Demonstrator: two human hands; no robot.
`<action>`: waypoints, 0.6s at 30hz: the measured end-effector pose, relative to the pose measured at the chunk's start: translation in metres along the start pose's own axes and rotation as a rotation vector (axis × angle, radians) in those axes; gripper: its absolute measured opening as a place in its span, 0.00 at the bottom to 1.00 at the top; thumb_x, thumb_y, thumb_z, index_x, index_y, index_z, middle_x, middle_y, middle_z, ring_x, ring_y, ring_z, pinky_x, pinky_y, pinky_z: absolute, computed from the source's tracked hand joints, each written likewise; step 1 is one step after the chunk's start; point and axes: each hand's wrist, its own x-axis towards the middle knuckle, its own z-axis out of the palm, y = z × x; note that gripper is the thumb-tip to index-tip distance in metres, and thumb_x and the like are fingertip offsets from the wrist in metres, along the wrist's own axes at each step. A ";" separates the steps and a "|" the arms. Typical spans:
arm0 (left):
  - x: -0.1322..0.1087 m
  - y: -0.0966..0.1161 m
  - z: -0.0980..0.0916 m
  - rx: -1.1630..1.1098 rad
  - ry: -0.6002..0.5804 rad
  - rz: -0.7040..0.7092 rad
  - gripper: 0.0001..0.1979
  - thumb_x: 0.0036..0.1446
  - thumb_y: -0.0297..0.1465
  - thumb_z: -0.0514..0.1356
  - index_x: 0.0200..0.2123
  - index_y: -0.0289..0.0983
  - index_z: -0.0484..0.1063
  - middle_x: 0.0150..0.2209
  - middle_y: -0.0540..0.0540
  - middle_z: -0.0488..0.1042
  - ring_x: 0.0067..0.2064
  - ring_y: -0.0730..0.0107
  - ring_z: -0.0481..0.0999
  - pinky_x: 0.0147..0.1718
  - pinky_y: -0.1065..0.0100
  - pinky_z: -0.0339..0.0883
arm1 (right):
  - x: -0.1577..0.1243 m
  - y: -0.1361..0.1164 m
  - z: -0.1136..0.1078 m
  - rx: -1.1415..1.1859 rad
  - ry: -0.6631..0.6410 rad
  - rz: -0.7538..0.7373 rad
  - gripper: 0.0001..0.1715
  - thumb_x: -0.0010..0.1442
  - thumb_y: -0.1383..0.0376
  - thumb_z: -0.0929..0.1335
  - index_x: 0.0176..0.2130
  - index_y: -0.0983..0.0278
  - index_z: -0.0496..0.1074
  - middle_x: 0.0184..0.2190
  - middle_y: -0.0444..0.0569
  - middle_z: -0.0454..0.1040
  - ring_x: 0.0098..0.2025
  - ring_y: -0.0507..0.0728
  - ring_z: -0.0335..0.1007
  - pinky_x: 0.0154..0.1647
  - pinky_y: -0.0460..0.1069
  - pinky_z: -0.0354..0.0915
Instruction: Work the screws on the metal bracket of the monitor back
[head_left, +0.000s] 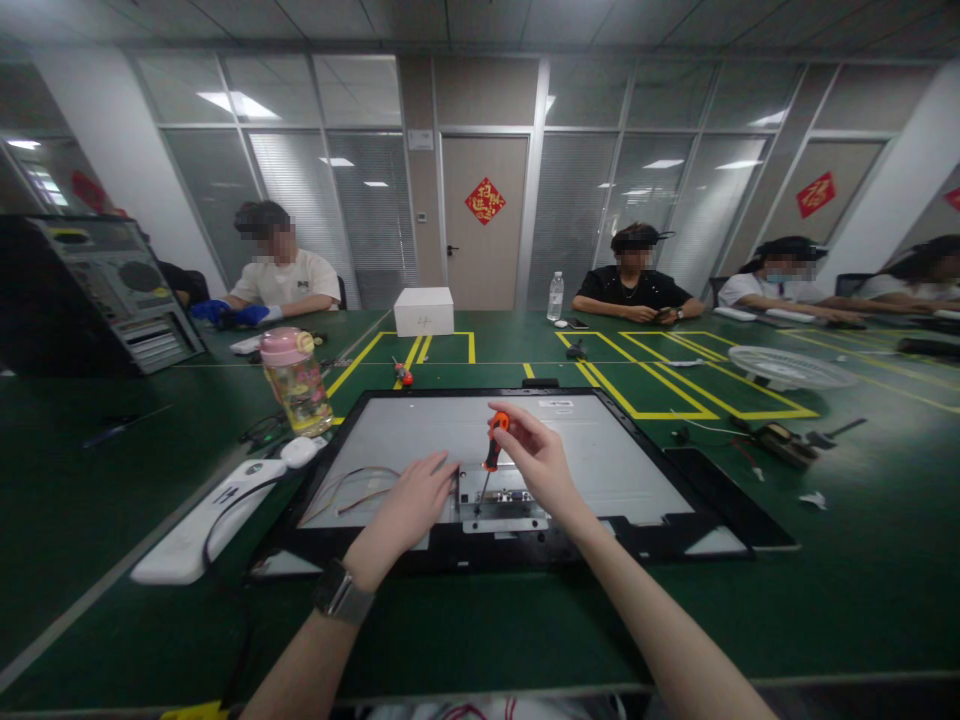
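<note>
In front of me a flat monitor panel point(600, 470) lies with its grey metal back upward inside a black frame. My right hand point(541, 458) grips the orange and black handle of a screwdriver point(493, 452). The shaft slants down, its tip at a metal bracket point(504, 520) near the panel's front edge. My left hand point(420, 497) lies flat by the bracket's left end, fingers stretched out, holding nothing I can see. Thin wires point(356, 500) curl over the panel left of that hand.
A white power strip point(217, 520) and a pink-lidded bottle point(295, 385) stand left of the panel. A computer case point(105, 290) is far left, a white box point(424, 312) behind. A dark slab point(731, 500) and small parts lie right. Several people sit across the table.
</note>
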 end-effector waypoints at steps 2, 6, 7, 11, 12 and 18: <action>-0.001 0.001 -0.003 -0.004 -0.005 -0.005 0.19 0.69 0.30 0.49 0.60 0.36 0.69 0.64 0.37 0.66 0.64 0.56 0.67 0.63 0.53 0.58 | 0.000 -0.002 0.000 -0.033 0.035 -0.026 0.14 0.58 0.60 0.72 0.46 0.57 0.80 0.36 0.47 0.76 0.39 0.57 0.73 0.46 0.54 0.70; -0.001 0.004 -0.006 -0.003 -0.012 -0.012 0.19 0.69 0.30 0.49 0.60 0.38 0.69 0.65 0.38 0.66 0.64 0.55 0.67 0.63 0.53 0.58 | -0.001 -0.007 0.000 0.020 -0.011 -0.008 0.15 0.63 0.58 0.68 0.48 0.55 0.79 0.41 0.48 0.78 0.45 0.59 0.74 0.51 0.56 0.68; -0.001 0.004 -0.006 0.002 -0.020 -0.017 0.19 0.69 0.30 0.49 0.60 0.37 0.68 0.65 0.37 0.66 0.64 0.55 0.66 0.63 0.53 0.58 | -0.002 -0.008 0.000 0.041 -0.030 0.007 0.16 0.64 0.57 0.67 0.49 0.55 0.79 0.41 0.48 0.79 0.46 0.60 0.75 0.52 0.57 0.68; 0.000 0.006 -0.008 0.015 -0.049 -0.027 0.20 0.70 0.29 0.49 0.61 0.35 0.67 0.65 0.36 0.64 0.65 0.55 0.65 0.64 0.53 0.56 | -0.001 -0.008 0.001 0.045 -0.030 -0.003 0.14 0.61 0.58 0.71 0.46 0.55 0.80 0.38 0.48 0.77 0.41 0.57 0.74 0.48 0.55 0.69; 0.000 0.006 -0.008 0.012 -0.049 -0.025 0.20 0.69 0.29 0.49 0.61 0.35 0.67 0.65 0.36 0.65 0.65 0.55 0.65 0.64 0.53 0.56 | -0.001 -0.007 0.001 0.046 -0.021 -0.013 0.12 0.59 0.58 0.72 0.44 0.55 0.80 0.37 0.47 0.76 0.39 0.57 0.73 0.46 0.54 0.68; 0.000 0.004 -0.006 -0.011 -0.023 -0.011 0.20 0.69 0.28 0.49 0.60 0.36 0.68 0.65 0.36 0.66 0.65 0.55 0.66 0.63 0.51 0.58 | 0.002 0.002 0.000 0.151 0.014 0.055 0.11 0.56 0.54 0.74 0.37 0.57 0.81 0.35 0.46 0.76 0.36 0.55 0.72 0.42 0.52 0.68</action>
